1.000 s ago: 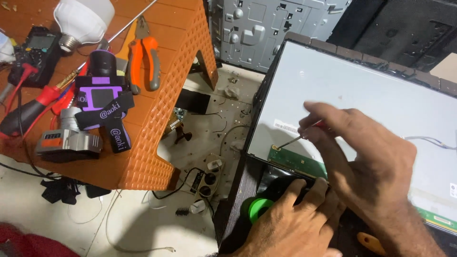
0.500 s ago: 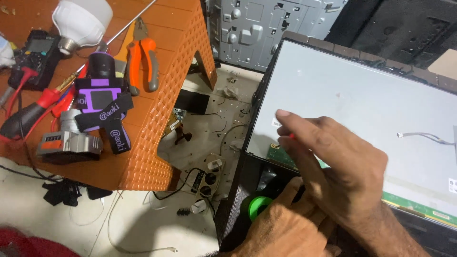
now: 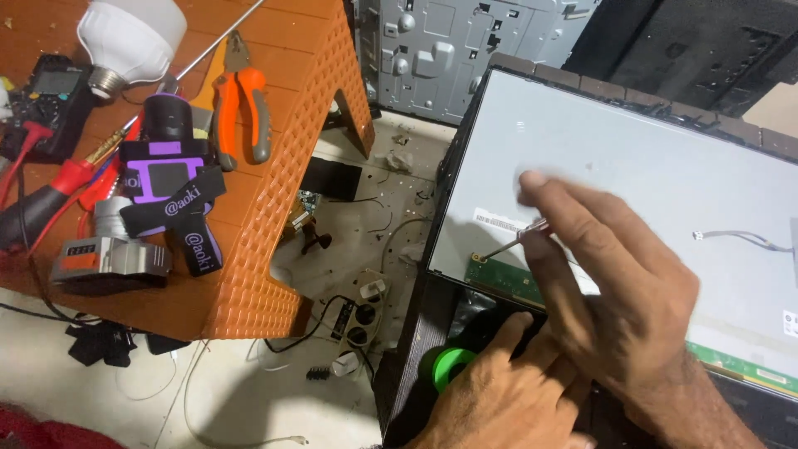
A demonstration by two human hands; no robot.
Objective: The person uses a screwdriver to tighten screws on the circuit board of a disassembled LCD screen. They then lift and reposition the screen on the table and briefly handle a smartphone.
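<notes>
My right hand (image 3: pixel 615 299) hovers over the lower left part of a flat grey display panel (image 3: pixel 632 158). It grips a thin screwdriver (image 3: pixel 509 244), and the tip touches the left end of a green circuit strip (image 3: pixel 499 276) along the panel's lower edge. The index finger sticks out, blurred. My left hand (image 3: pixel 507 399) lies on the black frame below the panel, its thumb beside a round green object (image 3: pixel 445 367).
An orange plastic stool (image 3: pixel 274 216) at left carries orange-handled pliers (image 3: pixel 241 104), a white bulb (image 3: pixel 129 37), a multimeter (image 3: pixel 50 91), a purple and black device (image 3: pixel 166 179) and a red-handled tool (image 3: pixel 50 195). A power strip (image 3: pixel 353 312) and wires lie on the floor. A grey metal chassis (image 3: pixel 457 41) stands behind.
My right hand lifted and spread its fingers over the panel, then settled with the screwdriver tip back at the green strip's left end. My left hand barely moved.
</notes>
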